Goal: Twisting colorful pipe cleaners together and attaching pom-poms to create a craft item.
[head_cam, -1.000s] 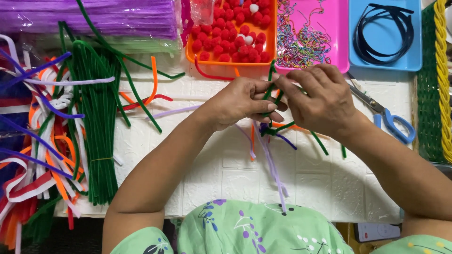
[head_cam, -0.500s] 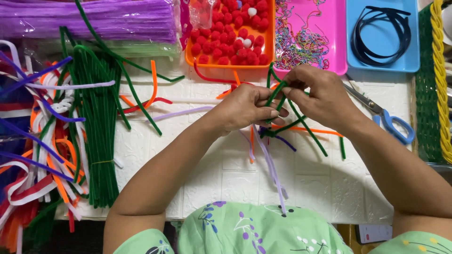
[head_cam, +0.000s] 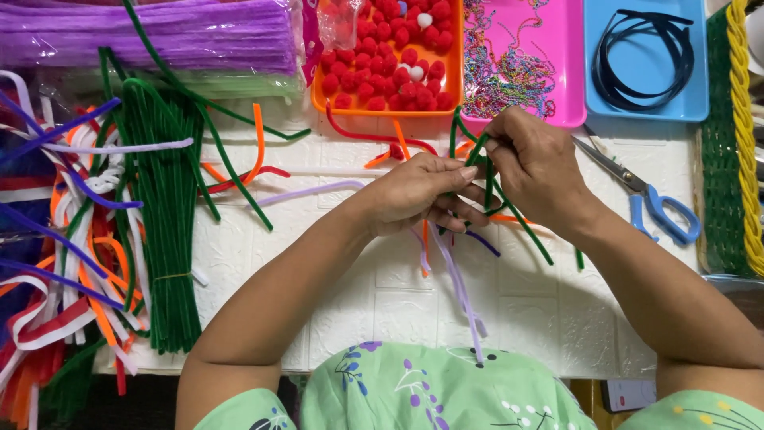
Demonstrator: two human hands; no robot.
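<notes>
Looking down from the head camera, I see both hands meeting over the white embossed table top (head_cam: 414, 302); my left hand (head_cam: 422, 195) is curled shut around a small bunch of fuzzy pipe cleaners (head_cam: 458, 263), whose pale lilac and orange tails hang toward the green flowered shirt (head_cam: 430, 394); my right hand (head_cam: 537, 163) pinches a dark green pipe cleaner (head_cam: 477, 151) between thumb and fingertips, just above the left hand's knuckles; the green stem seems to loop around the bunch, though the fingers hide the exact wrap; both hands touch at the fingertips.

Behind them stand three shallow trays side by side: an orange tray (head_cam: 454, 87) of red and white pompoms, a pink tray (head_cam: 569, 80) of thin multicoloured chains, and a blue tray (head_cam: 696, 103) holding black hairbands; blue-handled scissors (head_cam: 656, 211) lie just beside the right wrist; to the left lie a tied bundle of dark green pipe cleaners (head_cam: 167, 239), a purple packet of pipe cleaners (head_cam: 151, 36) and a loose tangle of orange, white and blue ones (head_cam: 72, 271); a yellow braided rope (head_cam: 744, 135) runs down the right edge.
</notes>
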